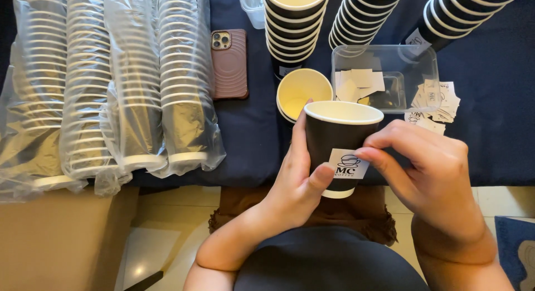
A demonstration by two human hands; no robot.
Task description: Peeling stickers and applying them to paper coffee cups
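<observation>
The left hand [298, 182] is wrapping round a black cup [339, 146], grip closed on it, thumb lying across the front near the base and the fingers curling behind, so the cup is sitting steady and tilted a little towards the camera, its white rim open to us. The right hand [429, 168] is coming in from the other side, fingertips pinching together on the edge of a small white sticker [348, 164] and pressing it flat against the cup's wall; that grip is nearly shut, holding nothing but the sticker's corner. The cup is hovering above the near edge of the worktop [245, 135], over the person's lap, clear of everything else. Just behind it, an empty cup with a yellowish inside [298, 93] is standing upright, touching nothing I can make out. Beside that, a clear plastic tub [429, 60] is holding loose white stickers, and more stickers [434, 101] are spilling on the cloth at its right, close at hand for the right hand. Further back, three stacks of black cups [295, 23] are lying nested, rims toward us. Off to the left, long sleeves of cups in plastic wrap [111, 85] are lying side by side, and a brown phone [229, 62] is resting face down between them and the stacks.
</observation>
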